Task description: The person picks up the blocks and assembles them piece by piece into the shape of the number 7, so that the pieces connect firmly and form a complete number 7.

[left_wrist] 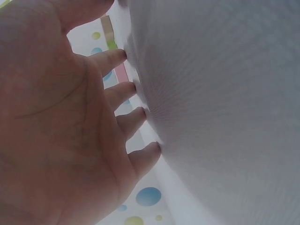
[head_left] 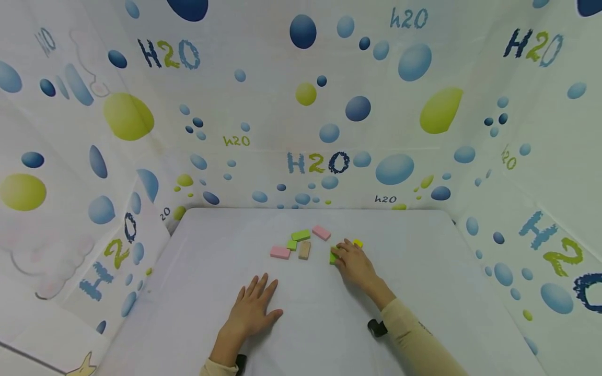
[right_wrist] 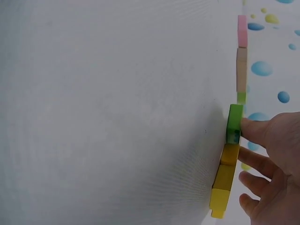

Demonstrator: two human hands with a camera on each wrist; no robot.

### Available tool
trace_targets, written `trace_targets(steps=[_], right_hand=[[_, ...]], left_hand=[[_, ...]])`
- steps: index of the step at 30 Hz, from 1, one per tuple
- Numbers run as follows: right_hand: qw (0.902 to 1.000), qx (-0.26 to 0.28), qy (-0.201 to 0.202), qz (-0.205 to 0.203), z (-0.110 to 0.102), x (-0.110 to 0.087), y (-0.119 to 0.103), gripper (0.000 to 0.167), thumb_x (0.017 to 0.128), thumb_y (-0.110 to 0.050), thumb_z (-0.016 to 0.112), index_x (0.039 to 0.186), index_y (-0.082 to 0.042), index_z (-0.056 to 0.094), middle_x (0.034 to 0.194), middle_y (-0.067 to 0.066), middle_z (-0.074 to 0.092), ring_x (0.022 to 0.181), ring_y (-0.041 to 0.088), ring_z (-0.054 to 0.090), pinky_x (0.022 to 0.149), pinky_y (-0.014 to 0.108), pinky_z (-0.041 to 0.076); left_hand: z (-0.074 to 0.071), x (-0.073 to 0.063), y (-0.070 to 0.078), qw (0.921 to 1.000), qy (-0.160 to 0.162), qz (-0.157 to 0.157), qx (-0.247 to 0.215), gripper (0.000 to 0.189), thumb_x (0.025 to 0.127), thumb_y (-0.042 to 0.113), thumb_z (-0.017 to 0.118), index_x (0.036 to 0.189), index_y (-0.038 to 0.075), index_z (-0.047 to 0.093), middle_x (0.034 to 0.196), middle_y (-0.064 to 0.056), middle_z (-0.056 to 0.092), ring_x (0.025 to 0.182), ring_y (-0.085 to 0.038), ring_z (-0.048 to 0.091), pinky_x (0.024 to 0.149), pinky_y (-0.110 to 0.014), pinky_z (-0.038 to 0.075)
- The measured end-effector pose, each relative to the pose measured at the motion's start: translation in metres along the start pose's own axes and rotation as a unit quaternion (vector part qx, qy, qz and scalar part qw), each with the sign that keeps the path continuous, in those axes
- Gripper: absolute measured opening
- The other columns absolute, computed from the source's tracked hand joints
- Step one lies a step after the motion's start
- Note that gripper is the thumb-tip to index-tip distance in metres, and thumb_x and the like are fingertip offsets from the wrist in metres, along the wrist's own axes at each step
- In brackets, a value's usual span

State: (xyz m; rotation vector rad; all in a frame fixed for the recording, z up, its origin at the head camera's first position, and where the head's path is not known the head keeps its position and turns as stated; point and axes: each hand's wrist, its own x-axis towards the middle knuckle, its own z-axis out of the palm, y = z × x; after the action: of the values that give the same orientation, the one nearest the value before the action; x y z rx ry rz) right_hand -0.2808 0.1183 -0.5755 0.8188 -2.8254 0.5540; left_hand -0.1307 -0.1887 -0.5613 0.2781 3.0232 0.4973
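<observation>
Left hand [head_left: 251,310] spreads open, fingertips on the white counter [head_left: 188,318]. Right hand [head_left: 354,263] reaches with uncurled fingers, one touching a bright-green rectangular block [right_wrist: 234,123]; yellow blocks [right_wrist: 224,176] lie under its other fingers. Leftward, a loose cluster: two pink rectangular blocks [head_left: 280,253], two lime-green blocks [head_left: 301,235], one tan wood-coloured block [head_left: 304,250]. Dotted white walls [head_left: 263,104] surround.

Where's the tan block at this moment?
In the head view, the tan block lies near the middle of the white table, just right of the small green block and left of the right hand.
</observation>
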Motion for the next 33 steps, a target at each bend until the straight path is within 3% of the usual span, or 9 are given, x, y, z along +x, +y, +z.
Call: trace_targets(steps=[8,33], right_hand=[[0.9998,0.007,-0.008,0.016,-0.001,-0.003,-0.003,0.038,0.099,-0.016,0.072,0.136,-0.005,0.068,0.139,0.016,0.063,0.145,0.042,0.044,0.121,0.058,0.033],[0.9995,0.027,0.008,-0.011,0.002,-0.016,-0.006,0.036,0.097,-0.017,0.075,0.132,-0.006,0.071,0.134,0.016,0.065,0.144,0.041,0.047,0.12,0.057,0.034]], left_hand=[[0.0,0.0,0.0,1.0,0.003,0.0,0.001,0.076,0.095,0.049,0.072,0.155,0.01,0.049,0.166,-0.019,0.035,0.154,-0.045,0.028,0.12,-0.07,0.024],[0.0,-0.001,0.0,1.0,0.007,0.003,-0.003,0.075,0.095,0.049,0.072,0.155,0.01,0.05,0.166,-0.019,0.035,0.153,-0.046,0.029,0.119,-0.07,0.024]])
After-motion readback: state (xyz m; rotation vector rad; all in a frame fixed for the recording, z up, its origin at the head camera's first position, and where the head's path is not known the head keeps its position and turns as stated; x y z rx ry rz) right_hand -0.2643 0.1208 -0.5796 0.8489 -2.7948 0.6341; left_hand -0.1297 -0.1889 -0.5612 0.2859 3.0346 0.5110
